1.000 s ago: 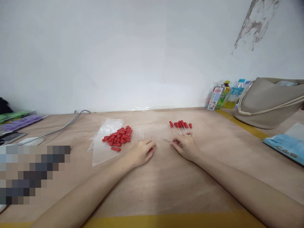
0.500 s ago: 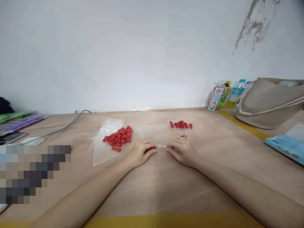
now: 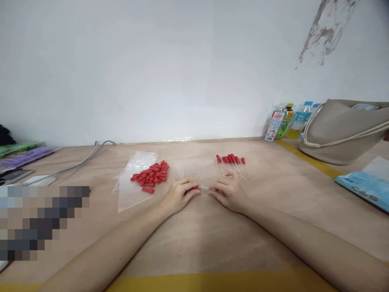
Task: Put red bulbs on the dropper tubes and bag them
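Between the fingers of my left hand [image 3: 181, 195] is a red rubber dropper bulb [image 3: 194, 187], its open end facing right. My right hand [image 3: 228, 193] pinches a thin clear glass pipette tube [image 3: 203, 187], whose left end meets the bulb's mouth. How far the tube sits inside the bulb I cannot tell. Behind my hands lies a row of loose clear pipette tubes [image 3: 193, 167]. Several droppers with red bulbs fitted [image 3: 232, 158] lie at the right end of that row. To the left is a pile of loose red bulbs [image 3: 152, 175] on a clear plastic bag [image 3: 130, 194].
A beige bag [image 3: 343, 134] stands at the right, with drink bottles [image 3: 299, 121] and a carton [image 3: 274, 125] by the wall. A blue packet [image 3: 361, 186] lies nearer on the right. On the left are a grey cable [image 3: 82, 161], a phone [image 3: 16, 176] and purple packets [image 3: 27, 157].
My right hand has moved slightly left, bringing the glass tube up to the red bulb; the gap between them has closed. My left hand has stayed nearly still.
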The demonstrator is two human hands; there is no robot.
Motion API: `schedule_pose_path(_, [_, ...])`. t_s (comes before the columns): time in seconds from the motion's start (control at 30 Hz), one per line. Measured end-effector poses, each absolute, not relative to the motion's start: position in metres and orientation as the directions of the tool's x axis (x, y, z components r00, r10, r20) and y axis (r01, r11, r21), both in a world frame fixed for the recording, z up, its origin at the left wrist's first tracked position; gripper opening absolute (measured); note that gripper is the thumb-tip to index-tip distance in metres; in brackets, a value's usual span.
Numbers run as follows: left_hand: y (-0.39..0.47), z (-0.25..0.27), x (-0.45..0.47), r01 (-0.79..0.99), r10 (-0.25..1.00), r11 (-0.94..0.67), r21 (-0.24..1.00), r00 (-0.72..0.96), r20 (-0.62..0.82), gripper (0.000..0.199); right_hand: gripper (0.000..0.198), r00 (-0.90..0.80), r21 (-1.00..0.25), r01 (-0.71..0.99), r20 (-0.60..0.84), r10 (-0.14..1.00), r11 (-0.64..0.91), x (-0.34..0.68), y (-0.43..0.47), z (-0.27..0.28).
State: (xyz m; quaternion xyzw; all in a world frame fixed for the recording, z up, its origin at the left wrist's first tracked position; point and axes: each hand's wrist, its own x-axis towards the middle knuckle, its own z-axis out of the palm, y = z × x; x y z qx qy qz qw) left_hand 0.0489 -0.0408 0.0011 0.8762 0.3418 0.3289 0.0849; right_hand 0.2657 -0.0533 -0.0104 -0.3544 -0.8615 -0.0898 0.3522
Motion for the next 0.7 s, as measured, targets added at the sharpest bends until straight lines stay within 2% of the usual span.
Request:
schedule_pose_path(0.27, [-0.039, -0.002, 0.047, 0.527, 0.633, -0.768, 0.364, 0.537, 0.558, 0.019, 0.022, -0.555, -0.053, 0.659, 0.639, 0.532, 0.750, 0.268, -0.048, -0.013])
schedule_pose_path(0.7, [-0.042, -0.001, 0.048, 0.516, 0.597, -0.800, 0.307, 0.630, 0.496, 0.021, 0.023, -0.645, 0.012, 0.634, 0.560, 0.520, 0.773, 0.267, -0.046, -0.008])
